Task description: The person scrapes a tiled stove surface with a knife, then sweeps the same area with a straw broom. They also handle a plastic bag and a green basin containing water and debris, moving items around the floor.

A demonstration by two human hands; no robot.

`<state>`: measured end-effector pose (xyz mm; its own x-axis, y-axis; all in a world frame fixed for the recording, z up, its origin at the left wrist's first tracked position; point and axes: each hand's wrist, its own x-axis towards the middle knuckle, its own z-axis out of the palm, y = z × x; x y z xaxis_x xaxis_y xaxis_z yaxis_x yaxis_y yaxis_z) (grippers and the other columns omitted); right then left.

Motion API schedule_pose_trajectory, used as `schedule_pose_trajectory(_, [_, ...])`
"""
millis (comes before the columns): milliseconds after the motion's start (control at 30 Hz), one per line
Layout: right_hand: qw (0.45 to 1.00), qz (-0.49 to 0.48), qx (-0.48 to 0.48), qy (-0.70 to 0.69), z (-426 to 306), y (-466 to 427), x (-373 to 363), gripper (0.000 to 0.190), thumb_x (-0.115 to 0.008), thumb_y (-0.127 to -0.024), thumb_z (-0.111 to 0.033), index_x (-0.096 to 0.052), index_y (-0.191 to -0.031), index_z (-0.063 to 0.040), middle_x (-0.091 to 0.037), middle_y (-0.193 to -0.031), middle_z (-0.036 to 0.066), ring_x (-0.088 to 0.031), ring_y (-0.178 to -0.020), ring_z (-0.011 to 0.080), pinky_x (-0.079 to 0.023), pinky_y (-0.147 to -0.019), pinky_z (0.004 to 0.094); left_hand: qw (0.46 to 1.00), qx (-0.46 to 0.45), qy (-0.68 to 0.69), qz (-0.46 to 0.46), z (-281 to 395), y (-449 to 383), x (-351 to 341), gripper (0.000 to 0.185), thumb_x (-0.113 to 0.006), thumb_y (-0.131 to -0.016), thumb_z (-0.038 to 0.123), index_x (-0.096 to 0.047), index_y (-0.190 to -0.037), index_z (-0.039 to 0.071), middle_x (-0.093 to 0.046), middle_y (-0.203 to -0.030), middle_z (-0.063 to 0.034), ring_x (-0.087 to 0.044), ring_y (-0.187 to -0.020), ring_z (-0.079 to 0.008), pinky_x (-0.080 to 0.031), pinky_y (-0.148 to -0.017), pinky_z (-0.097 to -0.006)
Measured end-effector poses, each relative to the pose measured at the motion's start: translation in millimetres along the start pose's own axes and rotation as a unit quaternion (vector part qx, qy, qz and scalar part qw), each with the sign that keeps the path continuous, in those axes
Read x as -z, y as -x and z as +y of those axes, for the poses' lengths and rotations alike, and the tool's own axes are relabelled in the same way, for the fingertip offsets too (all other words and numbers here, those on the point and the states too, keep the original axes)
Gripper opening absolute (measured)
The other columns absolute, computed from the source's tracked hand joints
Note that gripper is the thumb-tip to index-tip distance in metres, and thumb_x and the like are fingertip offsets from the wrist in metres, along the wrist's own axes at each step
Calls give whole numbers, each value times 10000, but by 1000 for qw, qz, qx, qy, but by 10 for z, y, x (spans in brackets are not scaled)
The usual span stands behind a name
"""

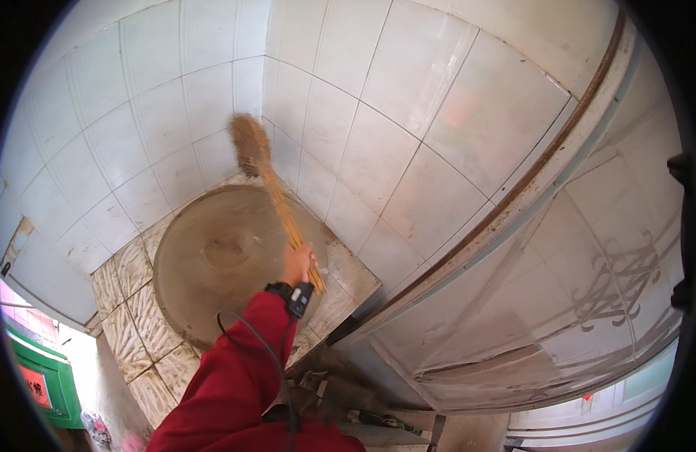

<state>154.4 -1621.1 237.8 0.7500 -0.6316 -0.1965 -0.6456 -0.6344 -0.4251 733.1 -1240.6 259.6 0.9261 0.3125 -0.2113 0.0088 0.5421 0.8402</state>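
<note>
My left hand (299, 264), in a red sleeve, grips the straw handle of a short whisk broom (283, 209). The broom points away from me, its brown, slightly blurred head (249, 145) up near the corner of the tiled walls. Whether the bristles touch the tiles I cannot tell. Under the broom is a large round wok-like pan (207, 294), dull brown and dirty, set in a tiled ledge (147, 322) with brown smears. A black strap with a small device (300, 299) sits on my wrist, and a dark cable (269, 350) runs over the sleeve. My right hand is out of view.
White wall tiles (404, 118) rise behind and beside the pan. To the right, a dusty framed glass panel (495, 316) with a brown-edged frame (523, 164) curves past. Dark clutter (325, 390) lies below the ledge. A green door or panel (48, 378) shows at lower left.
</note>
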Motion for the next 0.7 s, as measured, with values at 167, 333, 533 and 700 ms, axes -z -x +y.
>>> schedule_pose_trajectory(167, [996,-23,-60,56,165,291,-83,374,-510,-918,-365,-540,-1070,-25,-582,-968,288,-555,-882,468,-433,-737,515,995,93,15,-32,-14,-1002,137,189,-548,-853,173,-469,-860,2,-511,-606,-108,-547,-515,-259,-494,-501,-393])
schedule_pose_trajectory(333, [998,-19,-58,34,133,349,-84,376,-503,-919,-360,-530,-1087,-25,-592,-942,275,-555,-870,471,-438,-740,509,987,143,69,15,-334,-1180,-15,247,-533,-876,232,-426,-952,23,-516,-649,-135,-560,-569,-299,-512,-570,-457])
schedule_pose_trajectory(533, [994,-44,-94,34,-9,177,-64,387,-492,-921,-366,-506,-1148,-54,-593,-992,276,-556,-916,474,-449,-767,495,987,132,77,52,-405,-1310,-187,263,-494,-897,236,-391,-1011,23,-522,-692,-147,-572,-602,-312,-517,-567,-497])
schedule_pose_trajectory(700, [998,-36,-58,15,-65,49,-41,372,-499,-918,-358,-511,-1134,-55,-589,-966,273,-554,-891,472,-448,-746,493,982,179,-58,9,-422,-1043,-449,267,-496,-904,245,-405,-1030,29,-525,-718,-141,-567,-591,-290,-514,-540,-473])
